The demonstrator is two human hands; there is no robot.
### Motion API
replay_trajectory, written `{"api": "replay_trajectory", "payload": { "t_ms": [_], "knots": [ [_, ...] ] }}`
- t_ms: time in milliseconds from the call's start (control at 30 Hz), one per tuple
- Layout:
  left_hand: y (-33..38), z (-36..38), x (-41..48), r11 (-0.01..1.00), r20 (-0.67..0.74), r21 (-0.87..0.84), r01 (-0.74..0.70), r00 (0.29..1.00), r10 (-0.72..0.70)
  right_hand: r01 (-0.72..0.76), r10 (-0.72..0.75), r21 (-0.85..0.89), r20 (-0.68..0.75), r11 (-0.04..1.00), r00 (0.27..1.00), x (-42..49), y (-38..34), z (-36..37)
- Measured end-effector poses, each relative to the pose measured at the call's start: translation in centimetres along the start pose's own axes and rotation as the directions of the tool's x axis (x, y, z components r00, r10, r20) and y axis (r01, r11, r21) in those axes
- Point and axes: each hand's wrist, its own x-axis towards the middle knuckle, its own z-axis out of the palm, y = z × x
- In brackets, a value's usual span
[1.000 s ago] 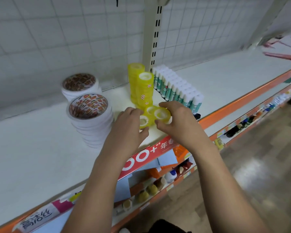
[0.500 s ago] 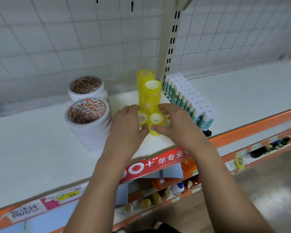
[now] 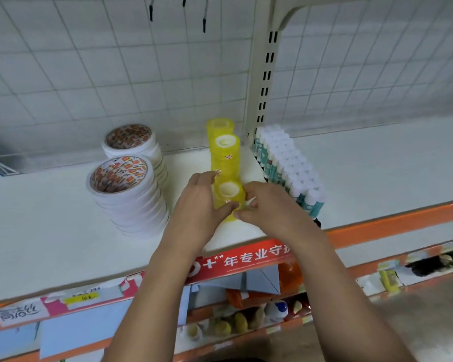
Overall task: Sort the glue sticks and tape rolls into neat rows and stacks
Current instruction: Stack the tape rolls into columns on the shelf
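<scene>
We count two white tape stacks [image 3: 127,197], two tall yellow stacks [image 3: 226,155], one glue-stick block [image 3: 289,165], and our left hand [image 3: 198,205] and right hand [image 3: 270,207] both gripping a shorter yellow stack [image 3: 230,195].

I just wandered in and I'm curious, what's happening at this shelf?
A person is tidying stationery on a shop shelf. Their left hand and right hand grip a short stack of small yellow tape rolls near the front edge, just in front of two taller yellow stacks. To the left stand two stacks of big white tape rolls. To the right, glue sticks stand upright in neat rows.
</scene>
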Motion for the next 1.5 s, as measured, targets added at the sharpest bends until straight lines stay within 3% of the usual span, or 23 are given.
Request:
{"api": "replay_trajectory", "payload": {
  "t_ms": [200,500,600,700,800,933,1167,1333,1500],
  "knots": [
    [-0.6,-0.3,-0.6,0.987,0.086,0.155,0.051,0.994,-0.065,0.051,-0.052,0.01,0.027,0.999,0.998,0.7,0.4,-0.3],
    [0.1,0.4,-1.0,0.981,0.063,0.172,0.088,0.993,-0.1,0.078,-0.079,0.012,0.056,0.997,0.995,0.5,0.8,-0.6],
    [0.0,0.1,-1.8,0.97,0.06,0.199,0.141,0.986,-0.156,0.021,-0.013,-0.131,0.066,0.991,0.998,-0.7,1.2,-1.2],
    [-0.1,-1.3,-3.2,0.967,0.07,0.211,0.142,0.985,-0.16,0.078,-0.069,-0.165,0.056,0.983,0.996,-2.0,0.4,-2.0],
    [-0.3,-3.5,-5.5,0.946,0.078,0.285,0.152,0.98,-0.181,0.183,-0.164,-0.142,0.136,0.973,0.977,-2.4,-2.9,-1.4],
    [-2.6,-7.9,-9.2,0.847,-0.052,0.442,0.296,0.951,-0.305,0.309,-0.286,-0.111,0.188,0.945,0.94,-1.8,-8.6,1.3],
    [-9.3,-16.4,-15.9,0.708,-0.255,0.465,0.532,0.846,-0.468,0.548,-0.51,-0.096,0.262,0.831,0.819,-1.5,-19.4,9.4],
    [-15.6,-22.4,-19.6,0.652,-0.307,0.459,0.603,0.797,-0.52,0.607,-0.563,-0.08,0.293,0.791,0.773,-1.1,-27.0,16.2],
    [-22.3,-28.5,-22.0,0.671,-0.316,0.446,0.593,0.805,-0.501,0.616,-0.586,-0.061,0.247,0.785,0.772,0.0,-34.4,22.6]
  ]
}}
